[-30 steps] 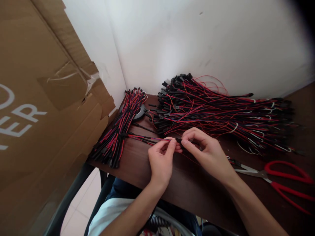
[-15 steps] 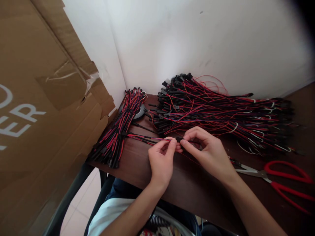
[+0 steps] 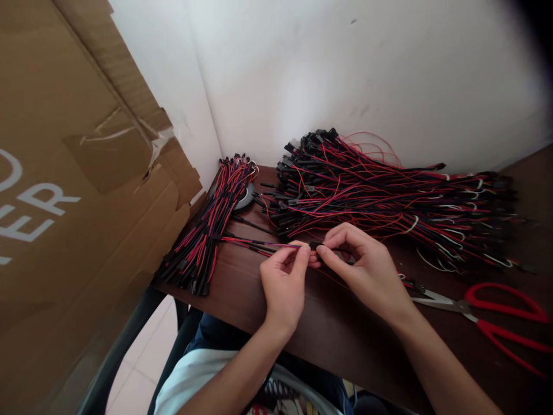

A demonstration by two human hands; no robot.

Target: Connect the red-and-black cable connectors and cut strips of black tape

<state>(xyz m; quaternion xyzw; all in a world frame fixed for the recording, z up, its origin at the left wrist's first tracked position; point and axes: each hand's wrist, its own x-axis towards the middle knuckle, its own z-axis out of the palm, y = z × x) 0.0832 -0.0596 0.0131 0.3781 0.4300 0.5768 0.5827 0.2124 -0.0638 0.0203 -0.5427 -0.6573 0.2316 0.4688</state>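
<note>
Between my two hands is a small black piece (image 3: pixel 315 245) on a wire harness, perhaps tape or a connector. My left hand (image 3: pixel 285 279) pinches the red and dark wires (image 3: pixel 254 244) just left of it, thumb against fingers. Thumb and fingertips of my right hand (image 3: pixel 363 259) are closed on the black piece from the right. From my left hand the wires run left toward a crossed bundle of red and black harnesses (image 3: pixel 211 230). Fingers hide part of the black piece.
A large heap of wire harnesses (image 3: pixel 371 196) lies along the wall behind my hands. Red-handled scissors (image 3: pixel 464 306) rest open on the brown table (image 3: pixel 242 294) at right. A roll of black tape (image 3: pixel 246 199) is partly under the left bundle. A cardboard box (image 3: pixel 86 144) stands at left.
</note>
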